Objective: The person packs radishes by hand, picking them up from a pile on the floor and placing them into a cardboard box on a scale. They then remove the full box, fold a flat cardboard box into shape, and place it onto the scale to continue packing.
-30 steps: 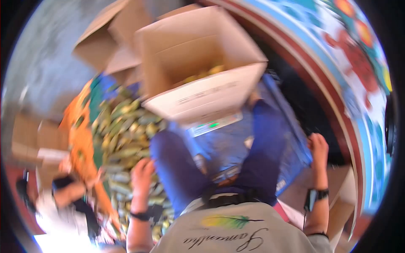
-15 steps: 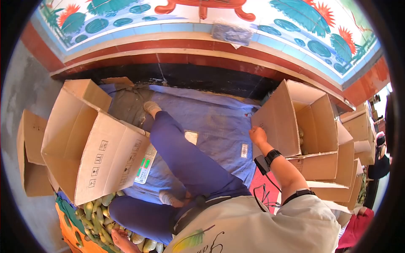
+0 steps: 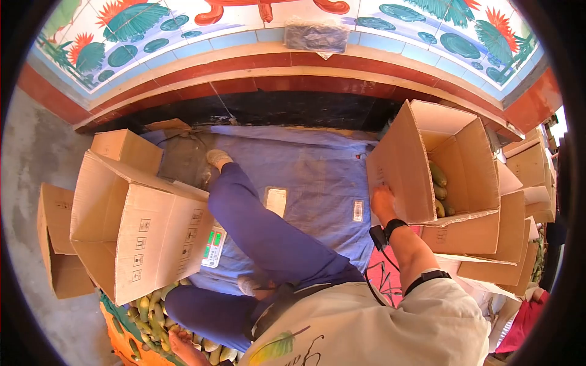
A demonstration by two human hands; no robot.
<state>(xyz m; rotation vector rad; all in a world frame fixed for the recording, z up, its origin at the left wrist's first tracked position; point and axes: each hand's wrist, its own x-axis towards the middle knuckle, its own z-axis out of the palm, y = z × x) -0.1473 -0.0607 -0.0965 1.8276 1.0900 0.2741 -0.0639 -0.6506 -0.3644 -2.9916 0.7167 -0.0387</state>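
Observation:
My right hand (image 3: 383, 204) is against the lower left side of an open cardboard box (image 3: 394, 165) on the right; its fingertips are hard to make out. Several green vegetables (image 3: 438, 177) lie inside that box. At the bottom left, my left hand (image 3: 183, 345) is over a heap of green and yellowish vegetables (image 3: 146, 314), its fingers partly spread, and nothing shows in its grip. Between my legs and a tall open box (image 3: 162, 235) on the left, a scale with a green lit display (image 3: 213, 244) is partly hidden.
A blue cloth (image 3: 317, 183) covers the floor, with a white-labelled patch (image 3: 358, 210) on it. More cardboard boxes (image 3: 58, 213) stand at far left and others (image 3: 525, 171) at far right. A tiled wall (image 3: 244, 55) runs along the back. A person's red clothing (image 3: 524, 323) shows at lower right.
The view has shifted. The right box has tilted or turned so more vegetables show inside, and my right hand is still at its side. The left box appears slightly lower.

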